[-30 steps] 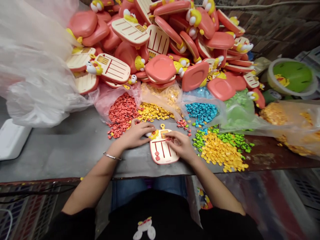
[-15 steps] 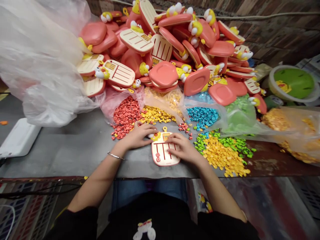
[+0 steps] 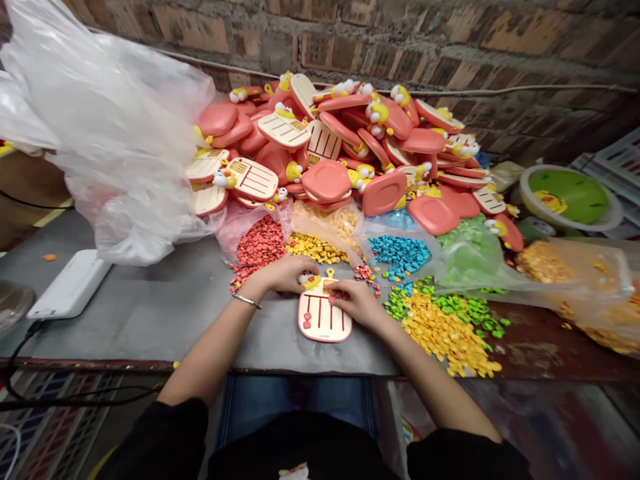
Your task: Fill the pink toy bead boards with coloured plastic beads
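Note:
In front of me a cream toy board (image 3: 325, 323) with a red rim and long red slots lies flat on the grey table. Two small red pieces (image 3: 307, 320) sit in its leftmost slot. My left hand (image 3: 289, 273) is curled around the board's upper left corner, its fingers on the yellow-and-white figure (image 3: 311, 280) there. Over the upper right of the board, my right hand (image 3: 356, 300) has its fingertips drawn together at the top of the slots. A speck of red shows at those fingertips, too small to make out. The fingers partly cover the board's small picture window.
Behind, similar red-backed boards (image 3: 327, 180) form a big heap. Before it lie piles of red (image 3: 260, 240), yellow (image 3: 320, 248), blue (image 3: 400, 255) and green pieces (image 3: 475, 313), with orange-yellow pieces (image 3: 445, 333) at right. A white device (image 3: 70, 283) and plastic bag (image 3: 130, 133) are left.
My right hand's fingers, spread over the board before, are now drawn together higher on it. My left hand stays at the figure. The head view has tilted up, showing more wall.

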`<control>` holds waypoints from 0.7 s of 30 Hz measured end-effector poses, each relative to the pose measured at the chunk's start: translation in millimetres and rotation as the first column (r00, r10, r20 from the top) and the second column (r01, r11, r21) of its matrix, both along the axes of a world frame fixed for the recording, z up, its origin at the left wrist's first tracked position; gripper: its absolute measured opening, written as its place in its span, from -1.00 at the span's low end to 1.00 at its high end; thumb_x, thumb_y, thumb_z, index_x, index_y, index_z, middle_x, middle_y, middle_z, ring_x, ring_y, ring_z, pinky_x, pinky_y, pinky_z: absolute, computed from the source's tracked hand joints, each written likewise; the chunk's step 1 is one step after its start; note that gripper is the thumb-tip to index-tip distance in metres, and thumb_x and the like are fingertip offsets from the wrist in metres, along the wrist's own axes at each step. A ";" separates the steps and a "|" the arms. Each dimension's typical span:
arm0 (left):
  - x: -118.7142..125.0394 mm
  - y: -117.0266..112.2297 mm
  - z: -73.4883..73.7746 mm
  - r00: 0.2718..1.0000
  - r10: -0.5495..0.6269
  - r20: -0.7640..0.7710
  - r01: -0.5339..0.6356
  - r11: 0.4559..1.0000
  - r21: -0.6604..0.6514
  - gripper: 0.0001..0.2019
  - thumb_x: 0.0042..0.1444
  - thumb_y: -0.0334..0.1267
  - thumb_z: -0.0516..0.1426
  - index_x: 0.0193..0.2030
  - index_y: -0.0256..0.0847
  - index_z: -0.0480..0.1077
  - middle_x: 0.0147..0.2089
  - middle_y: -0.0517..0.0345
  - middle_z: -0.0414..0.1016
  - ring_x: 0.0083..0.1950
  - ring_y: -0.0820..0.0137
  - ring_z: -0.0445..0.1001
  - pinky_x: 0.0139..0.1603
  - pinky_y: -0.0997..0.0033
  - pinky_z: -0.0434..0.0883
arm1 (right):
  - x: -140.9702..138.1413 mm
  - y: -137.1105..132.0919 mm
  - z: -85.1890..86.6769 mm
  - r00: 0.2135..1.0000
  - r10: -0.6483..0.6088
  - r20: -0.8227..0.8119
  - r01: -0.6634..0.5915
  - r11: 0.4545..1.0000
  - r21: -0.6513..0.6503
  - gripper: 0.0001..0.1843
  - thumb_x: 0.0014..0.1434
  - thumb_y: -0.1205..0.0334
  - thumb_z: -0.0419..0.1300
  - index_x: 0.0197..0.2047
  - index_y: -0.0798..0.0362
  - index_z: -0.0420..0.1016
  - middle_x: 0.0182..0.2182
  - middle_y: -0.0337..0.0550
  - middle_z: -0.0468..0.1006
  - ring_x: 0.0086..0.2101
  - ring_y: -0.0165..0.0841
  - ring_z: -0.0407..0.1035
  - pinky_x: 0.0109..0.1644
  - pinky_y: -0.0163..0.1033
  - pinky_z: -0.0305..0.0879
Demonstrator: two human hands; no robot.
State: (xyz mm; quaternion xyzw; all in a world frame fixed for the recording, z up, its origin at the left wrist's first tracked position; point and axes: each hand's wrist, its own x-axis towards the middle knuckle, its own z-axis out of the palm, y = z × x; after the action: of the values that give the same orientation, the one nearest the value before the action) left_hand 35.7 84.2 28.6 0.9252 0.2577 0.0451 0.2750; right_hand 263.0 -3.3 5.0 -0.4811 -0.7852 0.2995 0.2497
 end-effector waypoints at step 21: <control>-32.0 -1.2 -19.6 0.986 0.054 0.161 -0.048 0.998 -0.036 -0.64 0.15 -0.11 0.20 0.09 -0.10 0.43 0.03 0.08 0.46 0.06 0.26 0.42 0.08 0.32 0.29 | -51.6 5.7 -17.8 0.975 -0.210 -0.067 0.213 0.977 0.032 -0.70 0.03 0.30 0.42 -0.13 0.04 0.57 -0.33 -0.15 0.63 -0.30 -0.26 0.50 -0.18 -0.19 0.37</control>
State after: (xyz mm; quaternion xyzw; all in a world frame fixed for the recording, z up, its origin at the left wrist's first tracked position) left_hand 3.6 83.1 9.0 0.9070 0.2589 0.1229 0.3086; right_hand 211.4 2.4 -12.9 -0.5472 -0.7269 0.2711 0.3142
